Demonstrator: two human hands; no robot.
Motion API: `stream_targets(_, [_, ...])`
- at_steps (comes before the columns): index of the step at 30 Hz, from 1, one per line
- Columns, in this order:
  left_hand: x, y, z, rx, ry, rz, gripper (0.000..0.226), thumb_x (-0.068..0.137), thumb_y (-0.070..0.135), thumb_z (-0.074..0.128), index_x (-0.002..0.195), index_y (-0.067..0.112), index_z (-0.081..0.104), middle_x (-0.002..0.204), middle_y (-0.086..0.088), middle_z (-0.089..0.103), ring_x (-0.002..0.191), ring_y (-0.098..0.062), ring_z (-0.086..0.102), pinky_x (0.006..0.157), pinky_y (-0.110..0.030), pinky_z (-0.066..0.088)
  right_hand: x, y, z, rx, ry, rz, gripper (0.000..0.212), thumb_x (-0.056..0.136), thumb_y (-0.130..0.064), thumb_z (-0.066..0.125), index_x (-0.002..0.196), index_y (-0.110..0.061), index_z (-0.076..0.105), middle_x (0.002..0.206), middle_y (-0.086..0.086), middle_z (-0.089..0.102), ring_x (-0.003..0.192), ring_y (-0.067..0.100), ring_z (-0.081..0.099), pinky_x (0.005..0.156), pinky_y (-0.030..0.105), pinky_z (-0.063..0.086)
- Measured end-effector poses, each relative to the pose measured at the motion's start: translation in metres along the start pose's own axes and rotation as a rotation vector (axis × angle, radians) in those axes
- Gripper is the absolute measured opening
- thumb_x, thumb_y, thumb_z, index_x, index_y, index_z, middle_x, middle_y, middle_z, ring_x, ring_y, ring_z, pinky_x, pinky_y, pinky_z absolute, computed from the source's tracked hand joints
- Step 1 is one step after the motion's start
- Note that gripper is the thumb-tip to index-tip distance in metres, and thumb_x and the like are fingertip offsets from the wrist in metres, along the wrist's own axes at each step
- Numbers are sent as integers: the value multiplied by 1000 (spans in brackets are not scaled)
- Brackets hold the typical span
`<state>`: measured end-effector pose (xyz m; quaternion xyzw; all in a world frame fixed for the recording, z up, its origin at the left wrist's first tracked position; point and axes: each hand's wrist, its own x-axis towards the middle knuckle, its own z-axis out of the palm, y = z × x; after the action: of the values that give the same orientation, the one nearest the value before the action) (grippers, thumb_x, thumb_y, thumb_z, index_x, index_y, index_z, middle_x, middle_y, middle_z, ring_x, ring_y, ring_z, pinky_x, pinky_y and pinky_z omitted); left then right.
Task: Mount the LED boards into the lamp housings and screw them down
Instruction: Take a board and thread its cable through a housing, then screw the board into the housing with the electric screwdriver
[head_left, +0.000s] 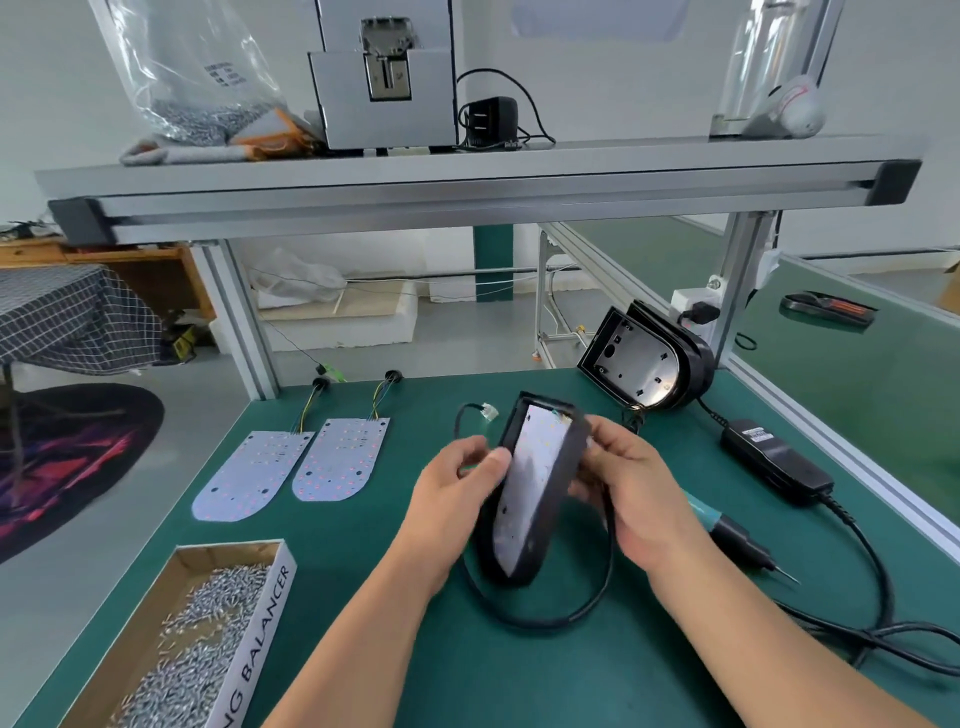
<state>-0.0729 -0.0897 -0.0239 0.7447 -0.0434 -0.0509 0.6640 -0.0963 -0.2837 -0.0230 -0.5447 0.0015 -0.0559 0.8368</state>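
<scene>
As both hands grip it, one black housing (491, 540) hangs tilted above the green mat (519, 686), and there's one LED board (530, 483) sitting inside it, white face towards us. The left hand (457, 488) has its thumb pressed on the left rim with the fingers curled behind. The right hand (634, 493) wraps the right edge, fingers hooked round the wall. One black cable (545, 621) loops from under the housing onto the mat and runs up to one white plug (489, 410) behind the left hand.

Now the count. Two loose boards (249, 473) (340, 457) lie flat side by side on the left of the mat, each with a wire tail at its far end. Two more housings (644, 358) lean at the far right, one behind the other, the front one showing its bare inside. One box (260, 639) full of screws (208, 639) sits near left. One screwdriver (727, 535) lies just right of the right hand, with one power brick (779, 462) beyond it.
</scene>
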Motion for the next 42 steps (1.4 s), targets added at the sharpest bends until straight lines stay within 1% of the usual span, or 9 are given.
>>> stream_targets(7, [5, -12, -2, -53, 6, -23, 36, 77, 43, 84, 80, 10, 70, 74, 1, 64, 66, -16, 55, 66, -29, 46, 3, 7, 6, -252, 111, -98, 54, 97, 14, 46, 97, -22, 86, 104, 4, 83, 94, 14, 78, 79, 26, 60])
stream_targets(11, [8, -15, -4, 47, 179, -136, 37, 93, 27, 78, 72, 19, 49, 60, 13, 49, 49, -9, 41, 50, -20, 36, -1, 5, 0, -370, 246, -179, 25, 105, -20, 58, 124, -29, 72, 124, -7, 77, 114, 7, 73, 94, 26, 58])
stream_targets(14, [7, -10, -6, 159, 141, -183, 28, 91, 23, 67, 83, 16, 41, 75, 2, 42, 62, -18, 35, 58, -30, 30, -11, 9, 4, -921, 84, -182, 45, 93, -35, 69, 137, -39, 56, 122, -20, 66, 106, -1, 65, 94, 25, 47])
stream_targets(17, [4, 3, -16, 221, 25, -245, 25, 91, 35, 61, 88, 19, 41, 80, 0, 39, 68, -21, 35, 60, -31, 31, -12, 10, 8, -1251, -68, -250, 24, 83, -9, 69, 100, -23, 62, 92, -10, 55, 92, 15, 52, 77, 26, 39])
stream_targets(22, [-2, 20, -38, 606, -41, -166, 56, 102, 69, 34, 93, 17, 55, 88, 3, 61, 80, -21, 58, 72, -35, 46, -14, -7, 1, -1415, -161, -181, 25, 87, -8, 65, 110, -6, 72, 94, 1, 59, 96, 16, 51, 86, 37, 46])
stream_targets(27, [-11, 27, -48, 1053, 45, -84, 27, 108, 46, 32, 117, 34, 55, 93, 9, 64, 91, -21, 62, 71, -37, 42, -25, -12, 2, -1389, -180, -138, 15, 87, -18, 66, 99, -26, 71, 89, -12, 53, 88, 14, 54, 66, 16, 35])
stream_targets(31, [-21, 44, -64, 1211, 101, -76, 24, 107, 33, 41, 115, 31, 63, 110, 4, 70, 98, -25, 64, 80, -36, 49, -31, -21, -1, -1461, -197, -120, 47, 90, -41, 69, 137, -46, 64, 104, -19, 56, 88, -3, 57, 70, 14, 39])
stream_targets(36, [-40, 67, -142, 1131, 291, -78, 19, 91, 16, 55, 82, 26, 68, 75, 7, 71, 62, -18, 68, 68, -40, 61, -27, -38, -12, -1270, 55, -224, 36, 92, -56, 69, 126, -42, 71, 104, -21, 68, 89, -1, 61, 87, 33, 53])
stream_targets(42, [-97, 16, -211, 1222, 348, -142, 33, 88, 27, 74, 78, 57, 67, 56, 15, 65, 58, -15, 67, 63, -37, 59, -14, -44, -48, -1834, 134, -77, 52, 98, -60, 59, 135, -23, 56, 124, 3, 57, 116, 28, 52, 88, 44, 51])
